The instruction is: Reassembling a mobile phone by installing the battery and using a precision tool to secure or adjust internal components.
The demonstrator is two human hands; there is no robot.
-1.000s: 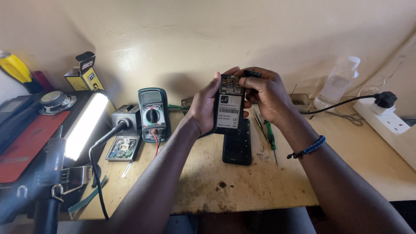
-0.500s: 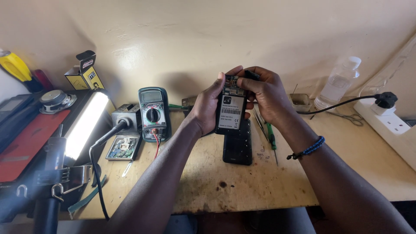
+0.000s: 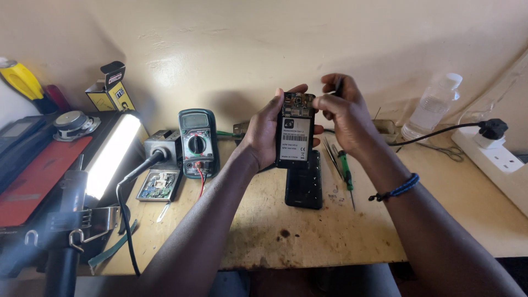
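The left hand [image 3: 264, 129] is clamped around an opened black slab-shaped phone [image 3: 295, 129] held upright above the scuffed wooden bench [image 3: 264, 231], long axis vertical; the right hand [image 3: 344, 110], fingers pinched together on a dark slim tool, touches its far top edge from the right.

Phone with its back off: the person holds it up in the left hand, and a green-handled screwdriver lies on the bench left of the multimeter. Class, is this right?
Not quite. The head view shows the screwdriver lying right of the multimeter, beyond the black panel. The left hand does hold the phone up.
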